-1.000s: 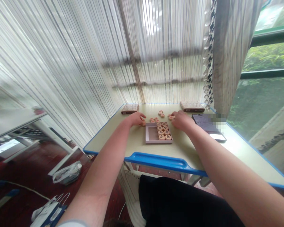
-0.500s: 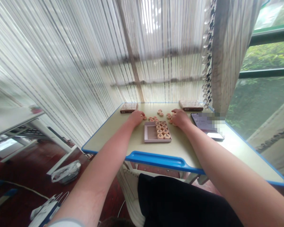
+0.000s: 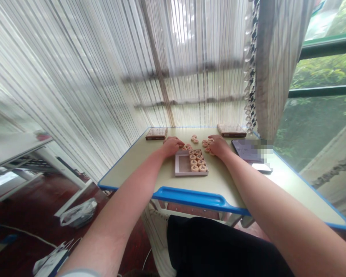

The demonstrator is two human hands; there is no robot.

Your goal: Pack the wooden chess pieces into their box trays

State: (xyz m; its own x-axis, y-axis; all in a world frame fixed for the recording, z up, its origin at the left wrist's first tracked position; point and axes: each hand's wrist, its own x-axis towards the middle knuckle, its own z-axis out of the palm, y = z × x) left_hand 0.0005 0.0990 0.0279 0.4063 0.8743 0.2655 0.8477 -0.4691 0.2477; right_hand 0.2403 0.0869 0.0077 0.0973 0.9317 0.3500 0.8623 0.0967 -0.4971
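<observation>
Beyond the box my left hand [image 3: 172, 146] lies low over the table, its fingers stretched rightward onto a small group of Chinese chess pieces [image 3: 188, 147]. My right hand [image 3: 218, 146] is open, with fingers apart around another cluster of pieces [image 3: 205, 144]; some are partly covered by it. Between the hands, farther back, sit a few loose round pieces [image 3: 194, 139]. Nearer to me is a shallow open box [image 3: 182, 174]. Its right half holds two columns of wooden pieces [image 3: 201, 162] with dark characters, while the left half shows bare bottom.
Two flat brown boxes [image 3: 156, 133] [image 3: 231, 130] lie along the table's far edge. A phone [image 3: 246, 150] rests at the right. The table [image 3: 129, 166] has a blue rim and a blue front tray [image 3: 192, 196]. Striped curtains [image 3: 103, 57] hang behind it.
My left hand has shifted right, toward the pieces behind the box, and its fingers have stretched out. My right hand stays at its cluster with little movement. The view has shifted slightly.
</observation>
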